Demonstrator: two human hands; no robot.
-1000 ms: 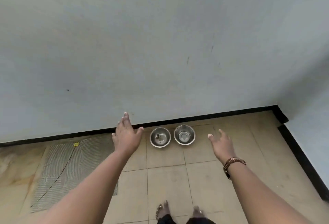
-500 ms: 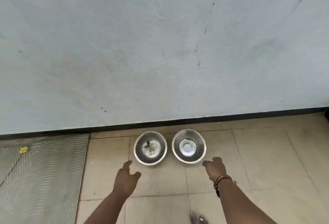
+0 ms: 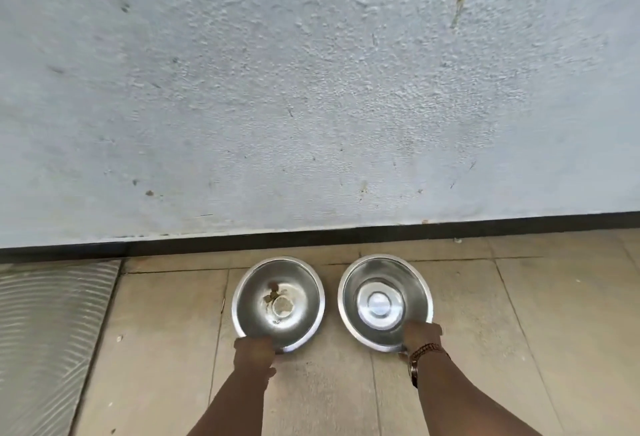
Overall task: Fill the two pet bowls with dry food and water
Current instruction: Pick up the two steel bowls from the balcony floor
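Two shiny steel pet bowls stand side by side on the beige tiled floor near the wall. The left bowl (image 3: 279,302) has a few brown crumbs and a dried stain in its bottom. The right bowl (image 3: 385,300) looks clean inside. My left hand (image 3: 254,354) grips the near rim of the left bowl. My right hand (image 3: 420,335), with a brown watch on the wrist, grips the near rim of the right bowl. No food or water container is in view.
A pale blue rough wall (image 3: 311,89) with a black skirting strip (image 3: 311,238) rises just behind the bowls. A grey ribbed mat (image 3: 45,331) lies on the floor to the left. Beige tiles (image 3: 536,331) stretch to the right.
The view has come down close to the bowls. Both hands, open and apart before, have reached forward and closed on the near rims of the bowls.
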